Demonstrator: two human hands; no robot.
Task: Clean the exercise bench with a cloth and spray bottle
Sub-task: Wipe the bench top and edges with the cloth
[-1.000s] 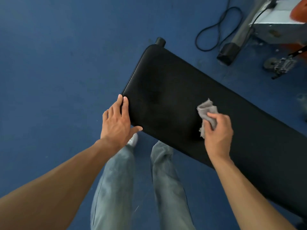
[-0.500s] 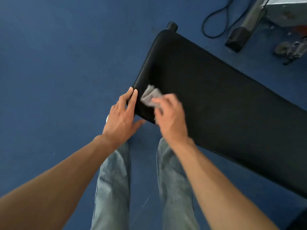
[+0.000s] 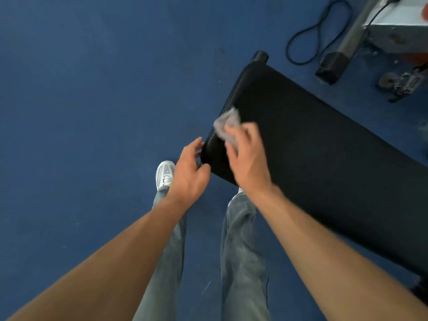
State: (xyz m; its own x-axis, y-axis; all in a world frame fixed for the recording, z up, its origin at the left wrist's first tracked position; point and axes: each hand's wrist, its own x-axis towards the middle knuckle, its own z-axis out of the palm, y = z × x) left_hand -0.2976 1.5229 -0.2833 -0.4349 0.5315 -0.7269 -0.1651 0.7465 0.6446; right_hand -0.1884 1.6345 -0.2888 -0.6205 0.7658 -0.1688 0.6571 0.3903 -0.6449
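Note:
The black padded exercise bench (image 3: 324,154) runs from the upper middle to the lower right. My right hand (image 3: 249,158) presses a crumpled grey cloth (image 3: 227,126) onto the pad near its left end. My left hand (image 3: 188,172) is at the near left corner of the pad, fingers curled at the edge and thumb by the corner. No spray bottle is in view.
Blue floor (image 3: 92,112) surrounds the bench. A looped black cable (image 3: 312,38), a grey machine leg with a black foot (image 3: 333,63) and a pedal (image 3: 405,84) lie beyond the bench at the upper right. My jeans and a white shoe (image 3: 165,174) are below the hands.
My right hand swept the cloth from the middle of the pad to its left end. My left hand slid off the top to the corner edge. The view shifted left.

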